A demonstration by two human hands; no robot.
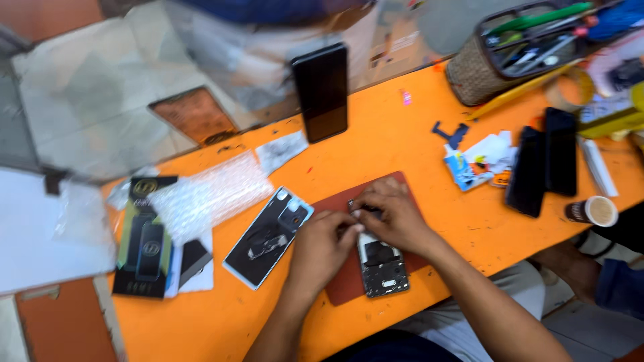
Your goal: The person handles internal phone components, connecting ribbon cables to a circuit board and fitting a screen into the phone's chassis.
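Hands met at the centre of the frame over an opened phone [381, 265] that lay on a dark red mat [342, 285] on the orange bench [376, 154]. The left hand [322, 245] had its fingers curled down onto the upper part of the phone, and the right hand [392, 214] pressed there too, fingertips pinched at the phone's top edge; motion blur hid whether either grip closed on a small part, so I cannot tell. The phone's lower half, with dark inner parts exposed, showed below the hands. Just left of the mat lay a removed back cover [267, 238], inner side up, tilted. Farther left sat a sheet of bubble wrap [211, 194] and a dark retail box with green edging [144, 238] near the left edge of the bench. A black phone [322, 90] lay face down toward the upper middle. At the right lay two more dark phones [545, 164], side by side, some small cards and papers [479, 161] beside them, and a paper cup [592, 210] on its side. A woven basket of tools [513, 50] stood in the upper right corner.
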